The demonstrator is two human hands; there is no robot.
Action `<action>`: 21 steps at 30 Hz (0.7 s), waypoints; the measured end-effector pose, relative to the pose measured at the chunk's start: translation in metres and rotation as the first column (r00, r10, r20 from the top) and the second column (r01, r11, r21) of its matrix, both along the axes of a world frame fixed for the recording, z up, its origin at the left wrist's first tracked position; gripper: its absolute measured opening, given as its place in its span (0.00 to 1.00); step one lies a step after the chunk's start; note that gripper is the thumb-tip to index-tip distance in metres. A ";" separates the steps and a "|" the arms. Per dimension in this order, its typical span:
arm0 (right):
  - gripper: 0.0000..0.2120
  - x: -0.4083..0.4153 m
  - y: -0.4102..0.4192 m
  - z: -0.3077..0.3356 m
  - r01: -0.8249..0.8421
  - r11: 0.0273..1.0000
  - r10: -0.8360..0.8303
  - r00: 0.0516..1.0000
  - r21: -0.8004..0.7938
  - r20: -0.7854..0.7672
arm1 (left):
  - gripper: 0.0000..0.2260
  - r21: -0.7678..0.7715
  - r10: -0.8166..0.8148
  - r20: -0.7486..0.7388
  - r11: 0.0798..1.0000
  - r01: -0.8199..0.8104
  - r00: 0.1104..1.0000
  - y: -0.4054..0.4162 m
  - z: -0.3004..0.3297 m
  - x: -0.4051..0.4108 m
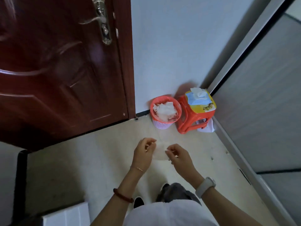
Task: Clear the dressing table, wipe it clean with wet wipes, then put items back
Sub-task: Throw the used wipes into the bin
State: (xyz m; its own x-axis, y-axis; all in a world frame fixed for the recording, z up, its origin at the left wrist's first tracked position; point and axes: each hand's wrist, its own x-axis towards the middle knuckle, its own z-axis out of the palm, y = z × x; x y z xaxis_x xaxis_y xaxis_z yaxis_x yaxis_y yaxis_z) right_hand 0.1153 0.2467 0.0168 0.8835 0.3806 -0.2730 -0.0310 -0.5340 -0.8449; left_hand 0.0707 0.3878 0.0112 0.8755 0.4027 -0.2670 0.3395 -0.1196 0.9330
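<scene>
Wet wipe (pixel 160 151) pinched between both hands, unlabelled.

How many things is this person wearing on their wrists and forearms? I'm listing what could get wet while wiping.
3: a thin bracelet on the left wrist, a dark red bead bracelet further up that forearm, and a white watch on the right wrist. None seem hidden.

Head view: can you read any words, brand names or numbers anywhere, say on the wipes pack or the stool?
No text can be read in this view.
Wet wipes pack: blue label, no legible print.
Stool: yellow top with a picture near one corner, too blurred to read.
Paper under the stool: dark marks, too small to read.
Waste basket, door and white box: no writing visible.
</scene>
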 end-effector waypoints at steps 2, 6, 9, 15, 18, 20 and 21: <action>0.14 0.039 -0.006 -0.008 0.085 0.996 -0.085 0.996 -0.027 -0.009 | 0.04 0.102 -0.025 -0.025 0.994 0.027 0.999 0.002 -0.014 0.035; 0.09 0.128 -0.014 -0.035 0.144 0.973 -0.141 0.990 -0.183 0.030 | 0.17 0.318 -0.199 -0.197 0.913 0.254 0.960 0.012 -0.048 0.109; 0.01 0.215 -0.009 -0.067 0.128 0.953 -0.113 0.991 -0.273 0.067 | 0.22 0.507 -0.189 -0.337 0.789 0.347 0.922 0.026 -0.074 0.181; 0.09 0.349 0.011 -0.126 0.034 0.862 -0.024 0.999 -0.506 0.027 | 0.24 0.428 -0.178 -0.675 0.696 0.577 0.716 0.028 -0.120 0.292; 0.08 0.426 0.034 -0.174 -0.004 0.825 0.005 1.000 -0.566 0.000 | 0.24 0.468 -0.094 -0.671 0.715 0.519 0.735 0.037 -0.145 0.358; 0.12 0.459 0.047 -0.201 -0.121 0.798 0.094 0.993 -0.590 -0.076 | 0.24 0.483 -0.066 -0.685 0.705 0.519 0.726 0.047 -0.159 0.383; 0.16 0.469 0.050 -0.215 -0.225 0.770 0.175 0.974 -0.597 -0.143 | 0.25 0.476 -0.054 -0.694 0.713 0.514 0.718 0.050 -0.165 0.391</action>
